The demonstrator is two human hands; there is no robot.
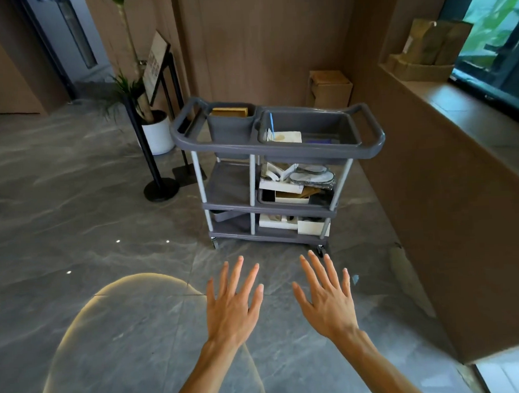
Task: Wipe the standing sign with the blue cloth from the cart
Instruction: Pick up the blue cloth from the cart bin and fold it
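A grey three-shelf cart [280,148] stands ahead of me on the stone floor. In its top right tub a sliver of blue cloth [320,141] shows beside a white box. The standing sign [155,65], a tilted board on a black frame, rises behind the cart's left end. My left hand [232,303] and my right hand [328,295] hover side by side over the floor in front of the cart, palms down, fingers spread, holding nothing.
A black stanchion post [148,163] and a potted plant in a white pot [158,132] stand left of the cart. A brown ledge wall [432,187] runs along the right. A cardboard box [330,87] sits behind the cart. The lower shelves hold white boxes and packaged items.
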